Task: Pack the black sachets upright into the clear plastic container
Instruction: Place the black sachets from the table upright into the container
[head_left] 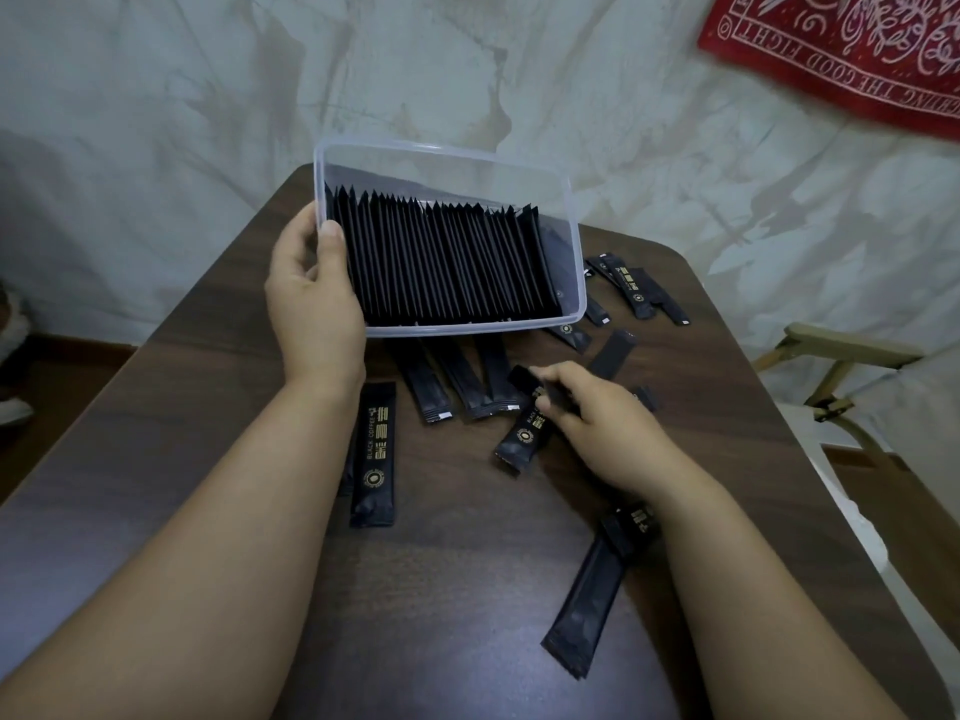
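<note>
- We see what looks like a room in a home, set up informally rather than as a shop or lab.
- A dark wood-grain table [467, 589] with rounded corners fills the middle.
- A creased white sheet [156, 96] hangs behind it as a backdrop.
- A red bandana [841, 49] with white printed ornament and lettering hangs at the upper right.
- On the right we see the pale wooden arm of a chair [847, 350] with a white seat cover.
- Brown wooden floor [872, 491] shows beside the table.
- Household goods sit on the table: a clear plastic container [467, 331] and black sachets [373, 454], one of which reads "BLACK COFFEE".
</note>
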The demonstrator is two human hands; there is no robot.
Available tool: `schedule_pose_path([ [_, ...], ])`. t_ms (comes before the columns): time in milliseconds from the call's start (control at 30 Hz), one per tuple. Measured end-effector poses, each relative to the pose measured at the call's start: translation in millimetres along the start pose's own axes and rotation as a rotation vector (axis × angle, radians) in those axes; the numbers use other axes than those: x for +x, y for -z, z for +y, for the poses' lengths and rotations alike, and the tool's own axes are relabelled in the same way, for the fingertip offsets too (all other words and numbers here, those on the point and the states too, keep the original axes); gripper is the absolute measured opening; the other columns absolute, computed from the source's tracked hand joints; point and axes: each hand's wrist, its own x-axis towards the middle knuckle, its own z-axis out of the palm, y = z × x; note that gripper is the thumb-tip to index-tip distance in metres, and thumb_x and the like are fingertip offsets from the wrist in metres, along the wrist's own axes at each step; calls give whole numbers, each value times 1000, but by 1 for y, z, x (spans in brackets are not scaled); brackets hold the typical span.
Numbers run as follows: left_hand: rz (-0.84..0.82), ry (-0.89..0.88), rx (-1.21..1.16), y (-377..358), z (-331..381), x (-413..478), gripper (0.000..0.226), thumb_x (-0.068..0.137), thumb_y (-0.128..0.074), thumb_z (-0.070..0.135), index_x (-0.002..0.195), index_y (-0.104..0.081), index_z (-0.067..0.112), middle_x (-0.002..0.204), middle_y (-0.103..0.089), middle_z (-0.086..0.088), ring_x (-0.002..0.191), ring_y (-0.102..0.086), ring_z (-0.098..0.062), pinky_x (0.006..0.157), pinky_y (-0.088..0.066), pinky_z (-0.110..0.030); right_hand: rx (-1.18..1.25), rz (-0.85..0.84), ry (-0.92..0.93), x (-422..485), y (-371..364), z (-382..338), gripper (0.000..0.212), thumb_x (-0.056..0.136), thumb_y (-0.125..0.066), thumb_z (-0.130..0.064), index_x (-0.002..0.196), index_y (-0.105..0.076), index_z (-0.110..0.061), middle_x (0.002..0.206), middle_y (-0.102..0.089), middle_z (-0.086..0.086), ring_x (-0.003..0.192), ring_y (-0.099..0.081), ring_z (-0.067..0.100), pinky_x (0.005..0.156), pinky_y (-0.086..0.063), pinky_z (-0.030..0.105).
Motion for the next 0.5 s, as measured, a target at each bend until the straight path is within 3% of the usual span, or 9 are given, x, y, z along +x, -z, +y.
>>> schedule_pose_path([
  [133,-45,9,39,2,0,1,19,103,-46,19,114,-57,30,113,-64,10,99,-61,9,84,-45,-11,-86,-115,127,-1,5,4,50,86,-63,-38,133,-49,-30,146,-38,-18,133,-35,2,104,-30,19],
  [267,-120,23,81,7,-3,2,18,100,-51,27,114,-53,38,125,-63,3,114,-60,-5,95,-48,-21,9,-260,155,-3,10,13,71,75,-72,-42,139,-44,-28,145,-24,-28,136,-19,-8,114,-18,19],
  [400,-178,48,120,9,-1,2,22,97,-54,31,110,-49,47,126,-61,5,118,-58,-5,100,-47,-27,3,-298,204,-1,14,20,78,69,-79,-37,138,-44,-29,140,-20,-31,132,-14,-13,101,-8,-2],
  [500,-210,64,155,11,-1,2,25,97,-53,32,111,-45,52,127,-61,5,119,-57,-5,100,-47,-29,-13,-240,234,2,12,20,66,66,-80,-38,127,-54,-32,132,-33,-26,126,-28,-7,93,-17,-4],
])
